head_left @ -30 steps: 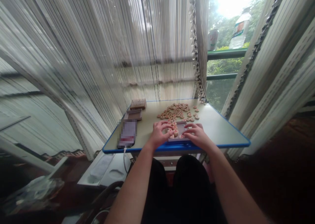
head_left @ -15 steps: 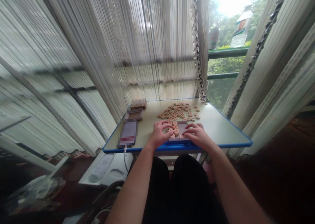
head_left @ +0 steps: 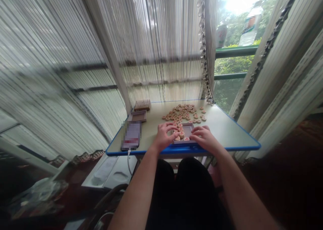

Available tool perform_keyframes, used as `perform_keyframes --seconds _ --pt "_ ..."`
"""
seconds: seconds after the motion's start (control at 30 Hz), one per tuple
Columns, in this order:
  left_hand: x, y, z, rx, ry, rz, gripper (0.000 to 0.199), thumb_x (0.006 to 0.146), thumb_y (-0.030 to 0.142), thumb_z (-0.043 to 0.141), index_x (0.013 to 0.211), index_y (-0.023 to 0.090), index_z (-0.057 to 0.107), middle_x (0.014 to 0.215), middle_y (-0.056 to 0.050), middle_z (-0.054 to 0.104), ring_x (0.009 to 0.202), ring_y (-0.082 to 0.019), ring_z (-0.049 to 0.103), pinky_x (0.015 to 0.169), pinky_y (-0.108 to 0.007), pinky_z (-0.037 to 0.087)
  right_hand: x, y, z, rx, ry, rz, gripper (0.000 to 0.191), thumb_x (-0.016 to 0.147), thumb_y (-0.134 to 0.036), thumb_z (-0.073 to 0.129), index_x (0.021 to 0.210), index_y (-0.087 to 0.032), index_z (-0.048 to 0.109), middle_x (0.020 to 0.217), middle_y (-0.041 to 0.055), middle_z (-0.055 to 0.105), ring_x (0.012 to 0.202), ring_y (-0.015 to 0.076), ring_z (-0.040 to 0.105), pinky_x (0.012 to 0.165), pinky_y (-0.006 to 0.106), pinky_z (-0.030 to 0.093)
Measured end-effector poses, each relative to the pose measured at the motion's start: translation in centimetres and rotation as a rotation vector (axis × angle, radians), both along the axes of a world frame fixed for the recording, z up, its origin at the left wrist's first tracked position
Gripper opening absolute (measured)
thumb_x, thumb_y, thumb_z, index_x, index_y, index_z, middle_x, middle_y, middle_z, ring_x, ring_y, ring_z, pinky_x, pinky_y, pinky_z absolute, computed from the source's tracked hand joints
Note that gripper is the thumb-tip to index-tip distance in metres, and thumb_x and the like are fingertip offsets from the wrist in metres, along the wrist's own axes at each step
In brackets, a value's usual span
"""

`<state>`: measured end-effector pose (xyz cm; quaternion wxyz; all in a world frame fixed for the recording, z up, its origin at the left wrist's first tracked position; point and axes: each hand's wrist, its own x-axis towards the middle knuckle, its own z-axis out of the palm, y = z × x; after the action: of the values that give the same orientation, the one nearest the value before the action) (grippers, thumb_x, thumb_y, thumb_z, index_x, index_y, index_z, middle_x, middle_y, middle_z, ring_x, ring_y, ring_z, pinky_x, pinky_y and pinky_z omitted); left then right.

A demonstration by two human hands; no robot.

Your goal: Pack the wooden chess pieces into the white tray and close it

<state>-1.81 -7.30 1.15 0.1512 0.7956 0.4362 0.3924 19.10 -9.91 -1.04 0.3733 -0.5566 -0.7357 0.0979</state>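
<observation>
A shallow open box (head_left: pixel 188 130) lies near the table's front edge. Round wooden Chinese chess pieces (head_left: pixel 181 134) stand along its left side, and one more piece (head_left: pixel 186 139) lies by its front wall. My left hand (head_left: pixel 164 136) reaches over the left wall, thumb and fingers apart and curved around the pieces there; the exact contact of its fingertips is unclear. At the right wall is my right hand (head_left: pixel 204 138), fingers bent but apart, with no piece visible in it. Beyond the box spreads a loose heap of pieces (head_left: pixel 183 112).
To the left lie a phone (head_left: pixel 131 135) with a white cable (head_left: pixel 129 161), an empty tray-like lid (head_left: pixel 138 116) and a wooden box (head_left: pixel 142 104). The table (head_left: pixel 227 132) has a blue rim. String curtains (head_left: pixel 161 38) hang behind it.
My right hand has drawn slightly right, off the piece at the box's front wall, which now shows more fully. The left hand stays at the left wall. The camera view has shifted slightly.
</observation>
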Motion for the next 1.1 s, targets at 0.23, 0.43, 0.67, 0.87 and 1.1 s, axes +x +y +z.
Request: perform_keyframes --seconds 0.23,0.43,0.67,0.87,1.1 --pt "-0.04 -0.02 0.03 0.010 0.001 -0.001 0.018 0.072 0.033 0.063 0.087 0.024 0.069 0.108 -0.004 0.058 0.110 -0.023 0.044 0.100 -0.038 0.033 -0.15 -0.30 0.12 0.019 -0.010 0.030 0.023 0.076 -0.037 0.055 0.068 -0.025 0.073 0.090 0.0041 0.064 0.091 0.0229 0.047 0.087 0.038 0.035" --pt "-0.06 0.07 -0.13 0.023 -0.007 0.003 0.019 0.073 0.034 0.062 0.087 0.024 0.069 0.108 -0.004 0.057 0.110 -0.023 0.044 0.100 -0.038 0.032 -0.22 -0.40 0.21 -0.001 -0.041 0.055 0.022 0.077 -0.037 0.055 0.072 -0.027 0.073 0.093 0.0030 0.063 0.093 0.0226 0.045 0.089 0.037 0.034" --pt "-0.14 -0.08 -0.02 0.022 0.018 0.009 0.018 0.074 0.034 0.061 0.087 0.024 0.069 0.108 -0.003 0.057 0.110 -0.022 0.044 0.100 -0.037 0.032 -0.36 -0.53 0.25 0.012 -0.111 0.091 0.029 0.081 -0.044 0.049 0.079 -0.028 0.073 0.097 0.0038 0.061 0.092 0.0222 0.046 0.088 0.038 0.034" --pt "-0.14 -0.20 0.07 0.017 0.022 0.002 0.018 0.075 0.034 0.060 0.087 0.024 0.069 0.109 -0.003 0.056 0.110 -0.020 0.043 0.100 -0.036 0.031 -0.48 -0.77 0.53 0.007 -0.142 0.098 0.034 0.083 -0.049 0.045 0.084 -0.030 0.072 0.100 0.0037 0.060 0.094 0.0217 0.045 0.089 0.039 0.034" --pt "-0.05 -0.25 0.06 0.000 0.017 0.008 0.018 0.074 0.033 0.061 0.087 0.024 0.069 0.108 -0.003 0.056 0.110 -0.020 0.043 0.100 -0.035 0.032 -0.52 -0.56 0.27 0.017 -0.171 0.090 0.032 0.083 -0.049 0.044 0.084 -0.032 0.072 0.102 0.0030 0.059 0.098 0.0230 0.044 0.091 0.040 0.032"
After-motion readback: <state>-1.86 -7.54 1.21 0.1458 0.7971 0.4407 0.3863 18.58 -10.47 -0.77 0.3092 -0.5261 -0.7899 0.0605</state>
